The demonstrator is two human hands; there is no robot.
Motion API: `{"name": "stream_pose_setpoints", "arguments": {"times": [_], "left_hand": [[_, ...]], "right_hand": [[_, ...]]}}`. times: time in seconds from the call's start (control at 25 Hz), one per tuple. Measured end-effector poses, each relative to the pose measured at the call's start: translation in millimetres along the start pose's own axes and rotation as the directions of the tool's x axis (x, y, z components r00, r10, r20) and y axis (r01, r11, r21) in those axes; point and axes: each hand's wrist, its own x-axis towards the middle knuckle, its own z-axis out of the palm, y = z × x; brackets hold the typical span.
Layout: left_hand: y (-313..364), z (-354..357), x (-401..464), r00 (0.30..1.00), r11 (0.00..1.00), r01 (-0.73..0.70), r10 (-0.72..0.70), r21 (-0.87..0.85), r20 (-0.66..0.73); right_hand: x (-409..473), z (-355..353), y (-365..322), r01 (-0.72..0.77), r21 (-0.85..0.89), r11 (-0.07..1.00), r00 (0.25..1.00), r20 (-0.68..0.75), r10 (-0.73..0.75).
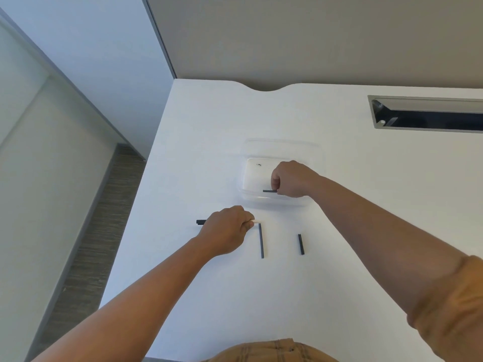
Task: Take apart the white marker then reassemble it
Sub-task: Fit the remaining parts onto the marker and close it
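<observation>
Closed in a loose fist left of the frame's centre, the left hand (226,232) pinches the white marker body (256,221): thumb and forefinger meet around it, a short pale stub shows past the fingertips on the right, and a dark end (200,222) sticks out past the knuckles on the left. The marker lies level and low over the white table (209,142), probably so its open end faces the loose parts and can take them one at a time.

Just right of that pale stub, a long thin dark rod (261,240) lies on the table running top to bottom in the frame, its upper end very close to the stub; whether they touch I cannot tell. Further right and well apart from it, a shorter dark stick (301,244) lies roughly parallel. Both look laid out in a row so that the pieces stay in order for reassembly.

Above them, at the frame's centre, sits a clear shallow plastic tray (254,198). The right hand (292,180) reaches into it, fingers curled shut around one end of a small dark rod-shaped piece (269,191), which points left, level, near the tray's near wall. I judge this hand is either fetching the piece from the tray or setting it down; the picture alone does not settle which. A tiny dark speck (259,164) rests in the tray's far left corner, too small to identify.
</observation>
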Motion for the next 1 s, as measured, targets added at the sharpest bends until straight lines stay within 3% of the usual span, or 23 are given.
{"name": "stream_pose_setpoints", "arguments": {"times": [0.16,0.28,0.44,0.6,0.68,0.8,1.0], "left_hand": [[-2.3,-0.3,1.7,1.000,1.000,0.007,-0.007,-0.020,0.004],[-1.4,0.3,2.1,1.000,1.000,0.013,-0.013,-0.025,0.012],[1.6,-0.1,-0.4,1.000,1.000,0.011,-0.011,-0.018,0.023],[5.8,-1.6,-8.8,1.000,1.000,0.014,-0.014,-0.027,0.004],[7.6,-0.8,-14.4,1.000,1.000,0.009,-0.009,-0.028,-0.012],[9.5,0.8,-25.4,0.999,0.999,0.012,-0.014,-0.053,-0.045],[9.9,4.7,-47.2,0.997,0.998,0.022,-0.027,-0.065,-0.070]], "right_hand": [[7.0,0.3,5.9,0.000,-0.006,1.000,0.999,0.054,0.000],[3.1,-0.6,9.5,-0.022,0.092,0.996,1.000,0.008,0.021],[-18.3,-0.3,9.0,0.023,0.277,0.960,0.979,-0.199,0.035],[-52.9,11.1,-3.8,0.192,0.365,0.911,0.866,-0.500,0.018],[-68.5,23.2,-13.4,0.243,0.369,0.897,0.820,-0.573,0.013],[-84.6,47.3,-25.7,0.191,0.364,0.911,0.856,-0.517,0.027],[-96.0,96.4,-32.2,-0.023,0.310,0.951,0.956,-0.271,0.112]]}}
